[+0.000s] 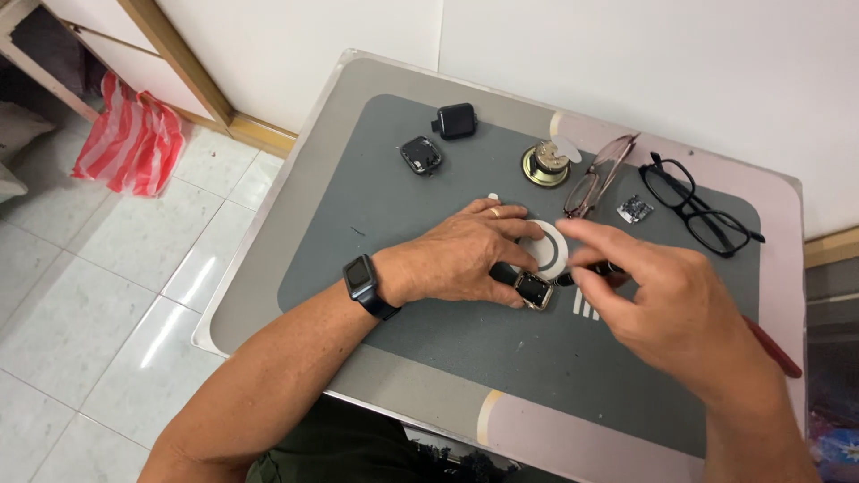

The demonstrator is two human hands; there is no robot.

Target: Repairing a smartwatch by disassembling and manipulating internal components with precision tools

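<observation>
Grey mat (429,331) on worktop: our left hand (465,255) pins square watch case (535,290) mid-mat, grip closed on it; right hand (667,304) pinches thin dark tool (591,271), pointing left at case, just beside it

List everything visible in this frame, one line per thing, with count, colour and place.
watch case: 1, metallic with dark face, mat centre, under left fingers
tool: 1, dark, in right fingers
watch bodies: 2, black, mat's far left
round part: 1, brass-coloured, far centre
glasses: 2, one black, one reddish, far right
small chip: 1, grey, between glasses
mat: 1, grey, on table
plastic bag: 1, red-white, floor
left hand: wristwatch, ring
right hand: pinching tool
</observation>
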